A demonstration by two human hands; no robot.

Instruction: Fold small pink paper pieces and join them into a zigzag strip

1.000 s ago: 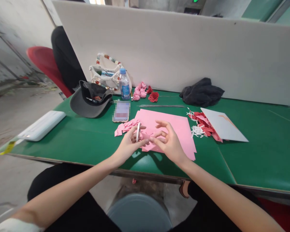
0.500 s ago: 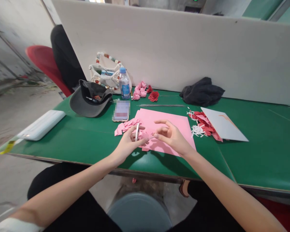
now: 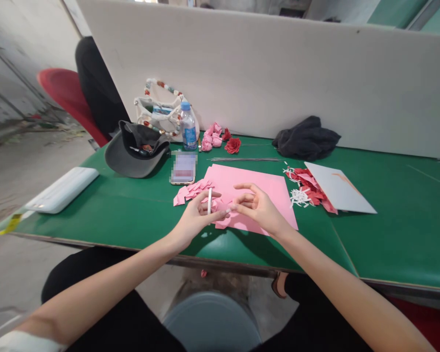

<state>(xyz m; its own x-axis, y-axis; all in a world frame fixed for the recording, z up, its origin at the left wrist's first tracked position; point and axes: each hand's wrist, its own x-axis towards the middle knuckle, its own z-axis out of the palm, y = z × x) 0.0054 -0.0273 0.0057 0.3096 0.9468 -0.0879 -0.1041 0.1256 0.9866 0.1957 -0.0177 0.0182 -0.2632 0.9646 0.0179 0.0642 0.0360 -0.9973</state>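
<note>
Cut pink paper bits (image 3: 192,191) lie beside the big pink sheet (image 3: 260,195), with much sheet left; my left fingers (image 3: 201,198) pinch a white strip (image 3: 209,201), and my right fingers (image 3: 249,196) curve open.

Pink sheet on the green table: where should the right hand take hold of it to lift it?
Pinch the far right corner of the pink sheet, coming from the right with the right hand. The sheet lies flat on the green table, so a corner lifts most easily, and this one is clear of the pink scraps at the left edge.
</note>
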